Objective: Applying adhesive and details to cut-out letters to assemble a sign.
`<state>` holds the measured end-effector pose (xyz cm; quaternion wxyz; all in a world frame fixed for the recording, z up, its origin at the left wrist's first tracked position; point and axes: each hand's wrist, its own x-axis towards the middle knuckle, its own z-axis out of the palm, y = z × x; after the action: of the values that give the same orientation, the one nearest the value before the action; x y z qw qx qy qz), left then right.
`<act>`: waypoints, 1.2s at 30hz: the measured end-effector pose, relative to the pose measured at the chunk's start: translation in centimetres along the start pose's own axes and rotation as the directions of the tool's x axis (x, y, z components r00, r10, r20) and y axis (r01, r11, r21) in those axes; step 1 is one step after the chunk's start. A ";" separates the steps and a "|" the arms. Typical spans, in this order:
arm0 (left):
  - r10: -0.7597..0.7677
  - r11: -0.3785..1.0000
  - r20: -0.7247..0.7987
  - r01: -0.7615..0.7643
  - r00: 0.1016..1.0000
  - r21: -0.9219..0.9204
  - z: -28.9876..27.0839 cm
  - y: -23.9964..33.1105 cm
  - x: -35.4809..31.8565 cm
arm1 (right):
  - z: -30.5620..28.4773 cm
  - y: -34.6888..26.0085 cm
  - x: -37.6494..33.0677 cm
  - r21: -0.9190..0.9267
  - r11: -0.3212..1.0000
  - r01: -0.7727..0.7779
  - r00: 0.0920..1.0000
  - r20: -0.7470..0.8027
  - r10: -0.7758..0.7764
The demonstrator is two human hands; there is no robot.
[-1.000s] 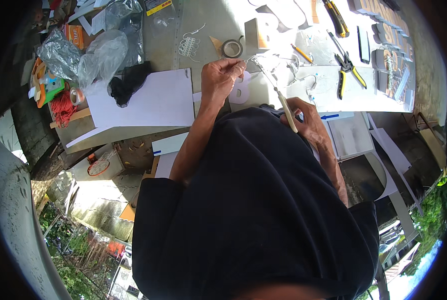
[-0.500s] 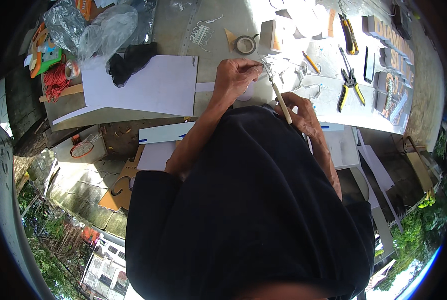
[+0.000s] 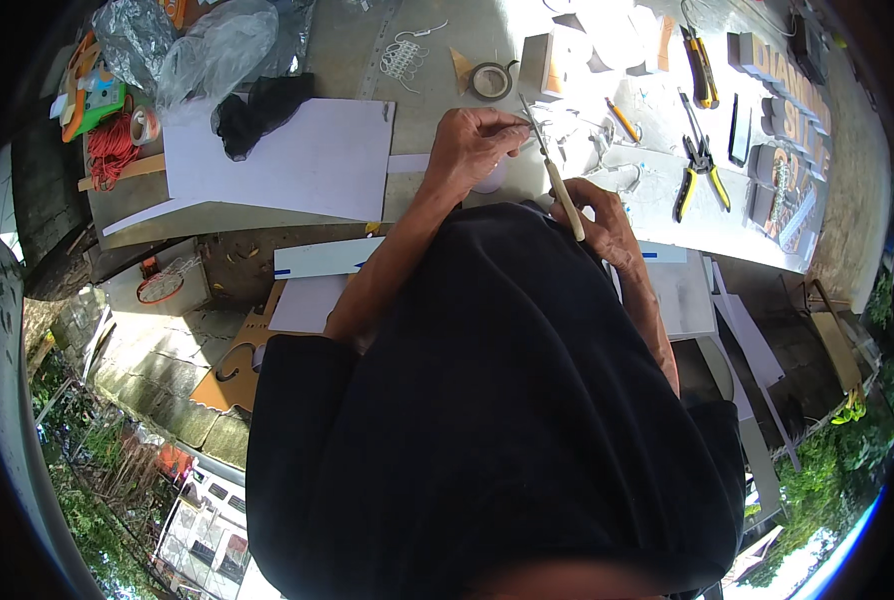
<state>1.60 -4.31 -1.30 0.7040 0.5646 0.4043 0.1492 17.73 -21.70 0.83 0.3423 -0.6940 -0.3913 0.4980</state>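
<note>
My right hand closes round a slim tool with a cream handle and a thin metal shaft, held slanting with its tip pointing away from me. Just left of the shaft, my left hand is in a pinch, fingertips together beside the metal. Whatever lies in that pinch is too small to make out. Thin white wires lie in a tangle on the table right of the shaft. A roll of dark tape lies beyond my left hand.
Pliers with yellow-and-black handles, a yellow utility knife and an orange pencil-like tool lie to the right. Raised block letters stand at the far right. A white sheet bearing black cloth and plastic bags are left.
Both hands stay almost in place, the tool still slanting beside the left fingertips. The whole view has shifted very slightly.
</note>
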 end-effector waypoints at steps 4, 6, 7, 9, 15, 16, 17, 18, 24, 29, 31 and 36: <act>-0.048 0.999 0.022 0.048 0.999 -0.017 -0.3 -0.2 0.3 | 0.1 -0.1 -0.1 0.017 1.000 0.002 1.000 -0.002 -0.002; -0.031 0.999 0.028 0.032 0.999 -0.019 -0.2 -0.2 0.3 | 0.1 -0.1 -0.2 0.025 1.000 0.001 1.000 -0.005 -0.001; -0.016 1.000 0.034 0.017 0.999 -0.024 -0.2 -0.2 0.3 | 0.1 0.0 -0.2 0.020 1.000 0.003 1.000 -0.004 -0.003; -0.014 1.000 0.032 0.015 0.999 -0.024 0.0 -0.1 0.1 | 0.0 0.1 -0.3 0.015 1.000 0.007 1.000 -0.005 -0.007; -0.015 1.000 0.041 0.015 0.999 -0.003 0.0 -0.3 0.0 | 0.1 0.5 -0.6 0.036 0.999 0.033 0.999 -0.003 -0.033; -0.014 1.000 0.044 0.014 0.999 0.002 0.0 -0.4 0.0 | 0.1 0.8 -0.6 0.027 0.999 0.036 0.999 -0.005 -0.035; -0.012 1.000 0.045 0.012 0.999 0.004 0.0 -0.5 0.0 | 0.2 1.1 -0.6 0.018 0.999 0.038 0.999 -0.007 -0.038; -0.009 1.000 0.058 0.010 0.998 -0.023 0.0 -0.5 0.1 | 0.3 1.3 -0.7 0.020 0.999 0.040 0.999 -0.011 -0.040; 0.095 0.963 0.048 -0.104 0.994 0.249 -2.3 -1.4 -1.4 | -0.1 3.2 -0.6 -0.121 0.992 -0.042 0.982 -0.188 0.018; 0.294 0.686 0.176 -0.336 0.939 0.645 -4.9 -3.5 -3.8 | -2.8 6.1 0.4 -0.481 0.865 -0.143 0.860 -0.493 -0.132; 0.329 0.585 0.246 -0.401 0.912 0.705 -5.3 -4.5 -4.3 | -3.8 7.3 0.9 -0.570 0.805 -0.165 0.809 -0.545 -0.221; 0.355 0.345 0.389 -0.506 0.850 0.791 -5.1 -6.6 -4.8 | -5.1 9.6 1.9 -0.681 0.637 -0.362 0.737 -0.627 -0.252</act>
<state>-6.80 -6.19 -5.58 0.2788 0.9363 0.2051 0.0602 24.95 -24.87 -6.89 0.1139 -0.9138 -0.3898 0.0074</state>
